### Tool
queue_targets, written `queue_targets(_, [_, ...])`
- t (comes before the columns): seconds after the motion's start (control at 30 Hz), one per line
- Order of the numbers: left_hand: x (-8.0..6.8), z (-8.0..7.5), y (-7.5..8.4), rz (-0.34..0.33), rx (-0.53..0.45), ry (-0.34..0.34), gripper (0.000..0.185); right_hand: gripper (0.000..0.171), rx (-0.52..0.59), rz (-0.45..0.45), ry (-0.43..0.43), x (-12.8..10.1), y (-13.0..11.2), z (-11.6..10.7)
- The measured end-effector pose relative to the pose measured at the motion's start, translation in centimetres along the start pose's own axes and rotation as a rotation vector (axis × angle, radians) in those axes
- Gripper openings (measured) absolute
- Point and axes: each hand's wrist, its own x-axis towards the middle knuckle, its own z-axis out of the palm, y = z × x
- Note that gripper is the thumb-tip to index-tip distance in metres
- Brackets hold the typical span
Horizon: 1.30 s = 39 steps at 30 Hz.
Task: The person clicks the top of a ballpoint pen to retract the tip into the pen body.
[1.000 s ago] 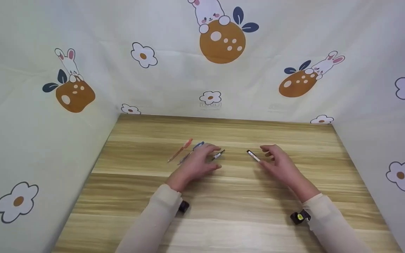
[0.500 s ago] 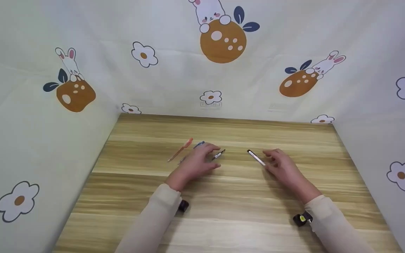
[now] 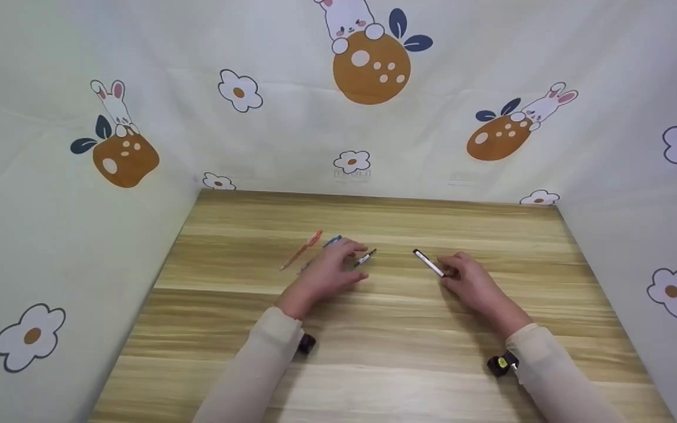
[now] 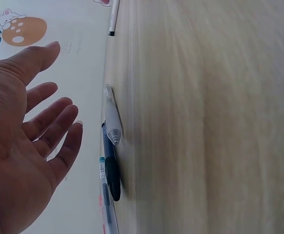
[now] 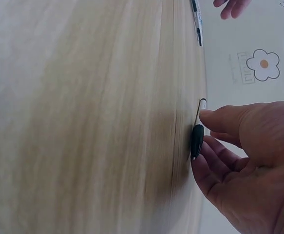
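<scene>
1. Pens are lying on the light wooden tabletop [image 3: 374,352]: a slim black-and-white pen [image 3: 428,262] is resting at the fingertips of the right hand [image 3: 472,283], and a short dark-tipped pen [image 3: 365,258] is poking out from under the fingers of the left hand [image 3: 328,275].
2. Right hand is curling its fingers [image 5: 215,165] and thumb around the near end of the slim black-and-white pen [image 5: 197,139], touching it while the barrel is lying flat on the wood and running away from the grip, up and to the left in the head view.
3. Whether that pen is being pinched firmly or only touched, I cannot tell.
4. Left hand [image 4: 25,146] is hovering with its fingers spread and relaxed, holding nothing; in the left wrist view the palm is standing apart from the pens beneath it.
5. Directly under those spread fingers, a clear white-barrelled pen [image 4: 112,117], a dark blue pen [image 4: 111,168] and a see-through pen [image 4: 107,209] are lying side by side, touching or nearly so.
6. Just beyond the left hand's knuckles, a translucent orange pen [image 3: 301,251] and a blue pen [image 3: 331,241] are lying slantwise.
7. Cream sleeves [image 3: 256,370] are covering both forearms.
</scene>
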Motion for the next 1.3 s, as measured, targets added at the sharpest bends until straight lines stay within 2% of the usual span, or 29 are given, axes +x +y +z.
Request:
queue_targets(0.27, [0.03, 0.12, -0.05, -0.011, -0.012, -0.001, 0.053, 0.034, -0.029, -0.024, -0.010, -0.08, 0.04, 0.01])
queue_targets(0.5, [0.07, 0.31, -0.25, -0.012, -0.037, -0.001, 0.051, 0.031, -0.025, 0.006, -0.009, -0.07, 0.11, 0.02])
queue_targets(0.97, [0.13, 0.09, 0.12, -0.032, -0.021, -0.012, 0.051, 0.033, -0.062, -0.032, -0.008, 0.05, 0.34, 0.14])
queue_targets(1.3, [0.08, 0.16, 0.19, -0.039, -0.019, -0.011, 0.051, 0.030, -0.044, -0.050, 0.020, -0.08, 0.33, 0.22])
